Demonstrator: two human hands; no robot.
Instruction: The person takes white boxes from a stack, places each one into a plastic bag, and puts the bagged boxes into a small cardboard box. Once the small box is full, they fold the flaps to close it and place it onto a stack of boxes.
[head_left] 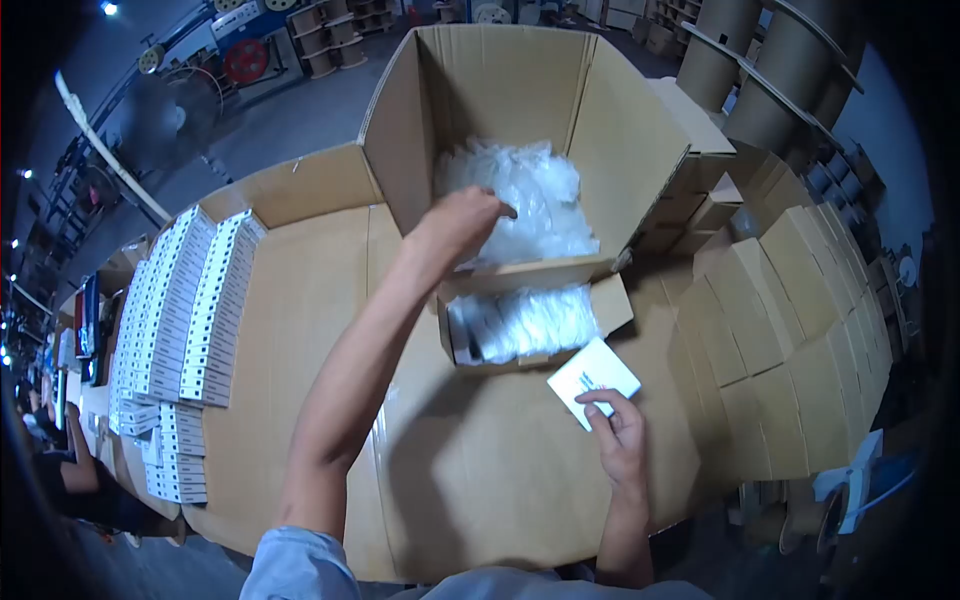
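Note:
My left hand [468, 217] reaches over the heap of clear plastic bags [530, 195] inside a large open cardboard carton [640, 120]. Its fingers are curled and point toward the heap; what they hold, if anything, is hidden. Between thumb and fingers, my right hand [622, 440] grips a flat white box [592, 380] with small blue print, tilted above the cardboard-covered table [520, 470]. Just beyond this box, a smaller open carton [615, 303] is filled with a row of plastic-wrapped items [525, 322].
Stacked white boxes [190, 310] line the table's left side. Brown cardboard boxes [780, 330] stand packed together on the right. Large spools [770, 75] rise behind them. A co-worker's arm [78, 460] shows at the far left.

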